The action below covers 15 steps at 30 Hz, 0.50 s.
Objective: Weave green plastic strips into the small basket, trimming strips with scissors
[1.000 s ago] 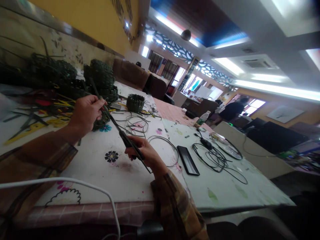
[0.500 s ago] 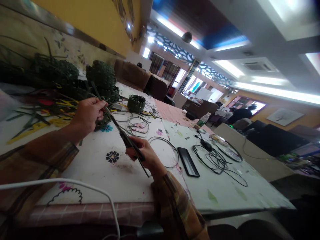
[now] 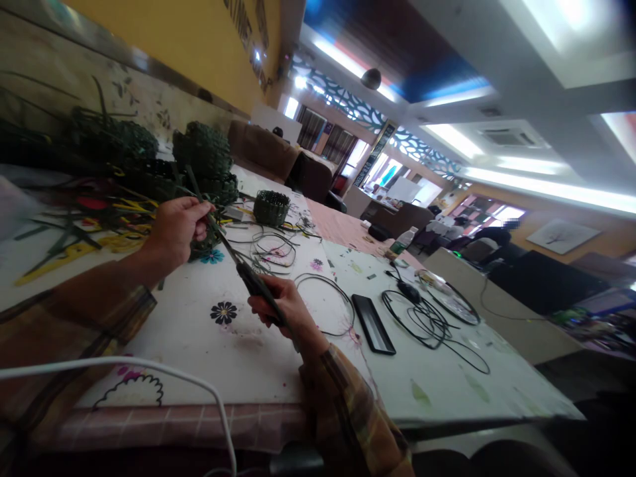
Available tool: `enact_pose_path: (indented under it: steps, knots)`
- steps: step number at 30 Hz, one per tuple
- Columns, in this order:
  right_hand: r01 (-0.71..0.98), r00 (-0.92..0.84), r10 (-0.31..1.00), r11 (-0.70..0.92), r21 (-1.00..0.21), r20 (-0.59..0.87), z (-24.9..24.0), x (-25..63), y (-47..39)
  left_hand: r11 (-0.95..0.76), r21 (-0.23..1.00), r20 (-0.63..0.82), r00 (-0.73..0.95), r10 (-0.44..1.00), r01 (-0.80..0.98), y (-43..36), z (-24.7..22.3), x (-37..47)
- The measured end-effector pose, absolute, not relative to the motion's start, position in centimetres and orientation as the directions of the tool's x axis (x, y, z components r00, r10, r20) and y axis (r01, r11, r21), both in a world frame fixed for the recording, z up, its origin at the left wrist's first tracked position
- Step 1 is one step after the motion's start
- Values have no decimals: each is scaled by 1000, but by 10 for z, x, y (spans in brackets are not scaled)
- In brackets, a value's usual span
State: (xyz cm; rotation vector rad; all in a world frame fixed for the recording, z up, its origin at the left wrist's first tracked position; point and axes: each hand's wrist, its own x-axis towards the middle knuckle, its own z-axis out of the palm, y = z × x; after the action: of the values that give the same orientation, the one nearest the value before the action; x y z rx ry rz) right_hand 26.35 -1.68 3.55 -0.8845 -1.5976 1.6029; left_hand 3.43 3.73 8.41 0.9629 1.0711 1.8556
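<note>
My left hand (image 3: 175, 225) is closed in a pinch on a dark green flat strip (image 3: 193, 182), whose end sticks up above the fingers. My right hand (image 3: 284, 308) is wrapped round a dark-handled tool (image 3: 248, 277) with a slim, pale front end. That front end points up and left toward the left fingertips; its exact kind and whether its jaws meet are too blurred to tell. Both hands are above the white flowered tablecloth (image 3: 189, 344). Just behind the left hand stands a woven green basket (image 3: 201, 149), and a smaller woven basket (image 3: 271, 208) is farther right.
Green and yellow strips (image 3: 64, 258) lie heaped at the left. Looped dark cord (image 3: 325, 278), a black tray (image 3: 372, 324), coiled cable (image 3: 427, 318) and a bottle (image 3: 403, 240) are on the right. A white cable (image 3: 163, 362) crosses the foreground.
The thin strand end seen below my right hand earlier no longer shows. My right hand and the tool have shifted very slightly up and left; my left hand keeps its pinch.
</note>
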Motion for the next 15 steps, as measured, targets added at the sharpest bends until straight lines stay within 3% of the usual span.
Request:
enact_pose_path:
  steps: [15]
  knots:
    - [-113, -506, 862, -57, -992, 8, 27, 256, -16, -346, 909, 229, -416, 880, -231, 29, 79, 49]
